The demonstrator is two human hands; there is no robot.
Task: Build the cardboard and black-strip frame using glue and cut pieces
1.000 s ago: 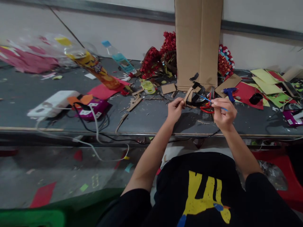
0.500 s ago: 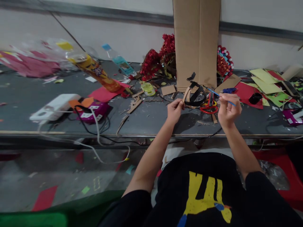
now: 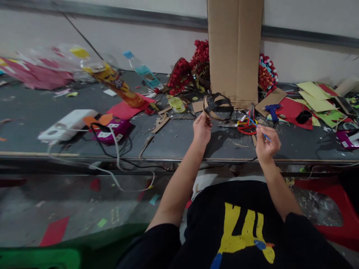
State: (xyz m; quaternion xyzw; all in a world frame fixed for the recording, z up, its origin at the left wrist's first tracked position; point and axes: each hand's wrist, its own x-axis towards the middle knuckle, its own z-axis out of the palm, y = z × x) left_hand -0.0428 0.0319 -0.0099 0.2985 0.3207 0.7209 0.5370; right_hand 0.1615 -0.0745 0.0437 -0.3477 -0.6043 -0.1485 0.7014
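Leftmost, pink material (image 3: 46, 76) in clear plastic lies toward the rear of the dark grey table (image 3: 168, 145). Next, a white power strip (image 3: 68, 125) sits nearer the front edge, followed by a purple box (image 3: 119, 131) with an orange piece (image 3: 105, 119) at its top left. Behind the box, a yellow-capped bottle (image 3: 113, 86) stands on a red sheet (image 3: 123, 113); a blue-capped bottle (image 3: 148, 77) is located further back. A small yellow tub (image 3: 177, 105) is positioned in front of red frilled pieces (image 3: 181, 74).

The left hand (image 3: 202, 129) pinches, between thumb and fingers, the lower left side of a looped frame (image 3: 225, 101) of black and brown strips. The frame is at table centre, in front of an upright cardboard panel (image 3: 237, 52). Red-and-yellow scissors (image 3: 247, 131) lie right of the frame. The right hand (image 3: 267, 145) grips a thin blue brush (image 3: 253, 121) like a pen, dark tip directed up and left over the scissors; contact cannot be determined. The brush is apart from the frame. Beyond the right hand are a blue glue gun (image 3: 272, 108), a red sheet with a black object (image 3: 303, 117) on it, and yellow and green sheets (image 3: 314, 91).
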